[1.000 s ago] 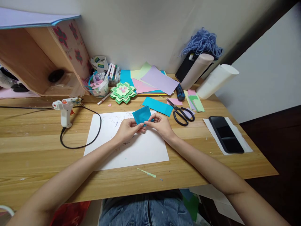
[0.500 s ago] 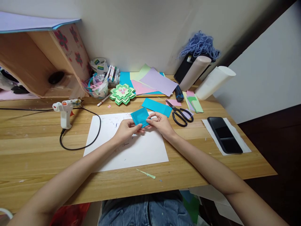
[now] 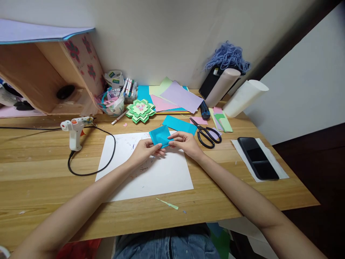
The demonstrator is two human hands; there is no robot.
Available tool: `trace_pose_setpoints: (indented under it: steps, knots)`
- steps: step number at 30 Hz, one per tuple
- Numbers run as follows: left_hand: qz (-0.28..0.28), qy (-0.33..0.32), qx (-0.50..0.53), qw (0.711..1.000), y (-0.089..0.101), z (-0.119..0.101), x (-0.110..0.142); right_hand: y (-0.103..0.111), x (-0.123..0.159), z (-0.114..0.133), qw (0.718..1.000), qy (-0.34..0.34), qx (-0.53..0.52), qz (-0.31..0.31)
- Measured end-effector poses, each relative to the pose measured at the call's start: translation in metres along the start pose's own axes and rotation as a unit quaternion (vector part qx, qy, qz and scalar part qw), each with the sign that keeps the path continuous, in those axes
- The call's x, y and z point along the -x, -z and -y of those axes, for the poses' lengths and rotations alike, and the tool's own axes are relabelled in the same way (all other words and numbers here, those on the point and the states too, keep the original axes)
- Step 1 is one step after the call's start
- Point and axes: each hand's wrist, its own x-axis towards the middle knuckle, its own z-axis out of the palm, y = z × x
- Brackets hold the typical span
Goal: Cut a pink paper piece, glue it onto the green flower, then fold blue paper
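Note:
A small folded piece of blue paper (image 3: 159,135) is held between both hands, above a white sheet (image 3: 151,180) with ink marks. My left hand (image 3: 144,151) pinches its lower left edge, thumb on top and fingers beneath. At the right edge, my right hand (image 3: 187,144) grips it with thumb and fingers. Just behind lies a flat blue paper strip (image 3: 180,125). Black-handled scissors (image 3: 206,133) rest to the right of my right hand, partly over small pink and purple paper pieces.
A white glue gun (image 3: 74,133) with a looped black cord stands left. Behind are a layered green paper flower (image 3: 140,110), a tub of scraps (image 3: 110,104), markers and coloured sheets (image 3: 183,95). A black phone (image 3: 258,158) lies at right, near white rolls (image 3: 245,98).
The fingers of my right hand have shifted slightly along the right edge of the folded blue paper. The view has tilted a little, so everything sits slightly lower.

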Motion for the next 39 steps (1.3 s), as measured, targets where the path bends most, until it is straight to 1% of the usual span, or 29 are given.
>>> trace_pose_setpoints:
  steps: [6, 17, 20, 23, 25, 28, 30, 34, 39]
  knots:
    - [0.000, 0.011, 0.005, 1.000, 0.001, 0.001, -0.001, -0.002, 0.001, -0.002, 0.999, 0.037, 0.023, -0.022]
    - [-0.035, -0.010, -0.003, 0.999, -0.003, 0.005, -0.001, -0.012, 0.003, 0.000, 0.995, 0.029, 0.050, -0.076]
    - [-0.046, -0.012, -0.004, 0.999, -0.005, 0.003, 0.000, -0.015, 0.004, 0.000, 0.995, 0.020, 0.033, -0.091]
    - [-0.058, -0.006, -0.002, 0.998, -0.006, 0.002, 0.001, -0.019, 0.006, -0.001, 0.994, 0.003, -0.017, -0.108]
    - [-0.061, -0.002, 0.000, 0.998, -0.006, 0.001, 0.001, -0.021, 0.008, -0.001, 0.993, -0.004, -0.051, -0.106]
    - [-0.055, -0.003, 0.005, 0.998, -0.006, 0.000, 0.003, -0.024, 0.009, -0.003, 0.994, -0.015, -0.073, -0.085]
    - [-0.049, -0.007, 0.004, 0.999, -0.006, 0.000, 0.003, -0.026, 0.009, -0.004, 0.994, -0.015, -0.074, -0.079]
    - [-0.041, -0.014, -0.011, 0.999, -0.006, 0.002, 0.004, -0.028, 0.008, -0.004, 0.994, -0.013, -0.061, -0.088]
    - [-0.020, -0.014, -0.019, 1.000, -0.004, 0.003, 0.002, -0.023, 0.007, 0.000, 0.995, -0.048, -0.060, -0.067]
